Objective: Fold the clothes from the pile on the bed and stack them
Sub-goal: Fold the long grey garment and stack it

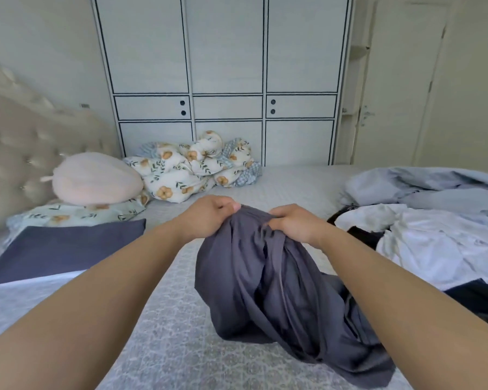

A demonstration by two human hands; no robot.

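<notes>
Garment in hand: a dark grey, soft, crumpled cloth piece, held up at centre frame over the grey patterned bed cover, its lower end trailing on the bed toward 5 o'clock. Left hand pinches the top edge, fingers clamped on the fabric; right hand grips the same edge just beside it, fingers curled into the cloth. Pile of unfolded clothes, white, pale blue and black, lies at 3 o'clock, well apart from the hands. At 9 o'clock a flat dark navy folded piece, likely the stack start. Floral bedding heap and pink round cushion at 11 o'clock.

Step, as I read it: opening out the grey piece before folding. Next move calls for spreading the hands apart along the edge, then laying it flat.
</notes>
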